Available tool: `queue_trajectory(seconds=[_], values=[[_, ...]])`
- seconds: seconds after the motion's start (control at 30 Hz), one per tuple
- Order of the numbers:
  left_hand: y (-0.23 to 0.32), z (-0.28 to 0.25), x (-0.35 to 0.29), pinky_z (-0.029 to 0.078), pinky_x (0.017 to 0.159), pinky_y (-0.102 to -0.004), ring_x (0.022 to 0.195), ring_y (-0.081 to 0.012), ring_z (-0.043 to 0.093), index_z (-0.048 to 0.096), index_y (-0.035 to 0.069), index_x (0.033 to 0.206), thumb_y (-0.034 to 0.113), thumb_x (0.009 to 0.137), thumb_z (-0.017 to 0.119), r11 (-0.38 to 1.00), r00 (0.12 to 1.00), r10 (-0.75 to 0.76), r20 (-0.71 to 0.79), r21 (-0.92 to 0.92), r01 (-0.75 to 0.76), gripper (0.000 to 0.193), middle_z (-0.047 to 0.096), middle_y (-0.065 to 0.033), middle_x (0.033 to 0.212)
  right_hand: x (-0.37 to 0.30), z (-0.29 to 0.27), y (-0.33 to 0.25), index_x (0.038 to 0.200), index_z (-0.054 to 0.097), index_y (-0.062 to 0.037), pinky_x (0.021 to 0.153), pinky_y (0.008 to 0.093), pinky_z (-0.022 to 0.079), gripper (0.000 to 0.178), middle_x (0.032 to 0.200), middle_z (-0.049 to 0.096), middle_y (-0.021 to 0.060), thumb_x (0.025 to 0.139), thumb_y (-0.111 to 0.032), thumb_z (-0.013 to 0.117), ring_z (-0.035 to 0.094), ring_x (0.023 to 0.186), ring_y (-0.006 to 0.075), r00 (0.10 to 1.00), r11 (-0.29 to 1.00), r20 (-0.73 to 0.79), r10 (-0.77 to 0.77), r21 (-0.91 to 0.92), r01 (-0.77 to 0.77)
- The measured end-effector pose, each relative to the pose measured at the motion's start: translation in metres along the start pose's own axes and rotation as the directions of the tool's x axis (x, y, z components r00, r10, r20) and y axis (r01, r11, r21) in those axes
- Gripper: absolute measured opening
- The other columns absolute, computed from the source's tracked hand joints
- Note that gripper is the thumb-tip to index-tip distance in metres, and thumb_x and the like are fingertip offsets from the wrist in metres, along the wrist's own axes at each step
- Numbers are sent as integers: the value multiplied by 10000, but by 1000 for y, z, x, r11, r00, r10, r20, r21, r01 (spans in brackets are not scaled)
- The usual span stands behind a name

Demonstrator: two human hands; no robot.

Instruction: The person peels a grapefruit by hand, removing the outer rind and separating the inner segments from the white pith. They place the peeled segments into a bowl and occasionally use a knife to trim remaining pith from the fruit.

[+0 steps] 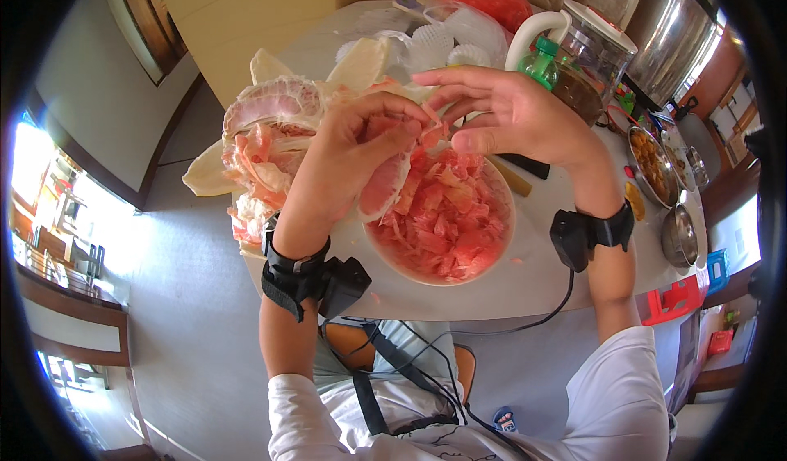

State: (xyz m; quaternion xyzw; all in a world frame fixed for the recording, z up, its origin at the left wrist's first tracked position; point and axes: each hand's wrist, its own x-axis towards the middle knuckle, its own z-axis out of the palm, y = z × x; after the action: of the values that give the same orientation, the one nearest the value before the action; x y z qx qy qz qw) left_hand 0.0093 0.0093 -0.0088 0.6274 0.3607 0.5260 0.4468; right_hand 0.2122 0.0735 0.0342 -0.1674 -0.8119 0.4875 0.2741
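Peeling pink fruit is the job going on over the bowl (500, 252). The left hand (348, 166) is curled tight around a fruit piece (384, 184), just above the bowl's left edge. The right hand (500, 112) is half open, and its fingertips (459, 143) pinch a small bit of skin at the top of that piece. The bowl looks nearly full of pink chunks (447, 219), so I think most is done. A big heap of peel (262, 145) sits on the table (459, 297), left of the bowl.
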Motion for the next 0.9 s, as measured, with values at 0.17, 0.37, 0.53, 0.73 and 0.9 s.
queue_trajectory(seconds=[0.17,0.37,0.53,0.73,0.9], values=[[-1,1,0,445,746,-203,840,-80,564,603,-19,978,29,856,559,1000,1000,2,-12,15,-2,138,624,-36,920,5,9,6,1055,640,0,766,261,507,257,936,660,99,808,-62,665,618,816,132,999,1000,-48,-6,-27,5],[2,-1,-3,453,747,-197,823,-85,570,608,-23,968,21,841,571,996,998,-65,4,66,65,140,620,-37,914,1,-4,4,946,648,31,707,204,500,139,832,649,41,812,-6,651,605,747,81,997,989,-12,70,-130,-71],[3,-4,-5,453,729,-189,813,-82,569,604,-16,973,24,849,567,994,993,-112,28,6,111,135,614,-31,904,-5,-20,-8,925,646,41,683,209,498,119,830,651,49,815,-5,640,606,736,86,996,964,-82,47,-259,-67],[-1,-8,0,461,665,-186,752,-66,577,608,-14,955,75,875,597,975,995,-90,34,-201,95,120,630,-29,856,-10,-32,-15,910,666,32,641,222,489,167,725,653,53,806,-98,658,601,668,98,914,849,179,363,-467,-246],[-3,-3,0,447,673,-166,790,-44,562,586,15,1002,48,882,575,975,992,-85,90,-197,101,125,606,-5,898,-10,-20,-5,867,690,-9,554,288,423,199,700,643,68,794,-194,684,547,593,134,870,728,218,443,-654,-207]])
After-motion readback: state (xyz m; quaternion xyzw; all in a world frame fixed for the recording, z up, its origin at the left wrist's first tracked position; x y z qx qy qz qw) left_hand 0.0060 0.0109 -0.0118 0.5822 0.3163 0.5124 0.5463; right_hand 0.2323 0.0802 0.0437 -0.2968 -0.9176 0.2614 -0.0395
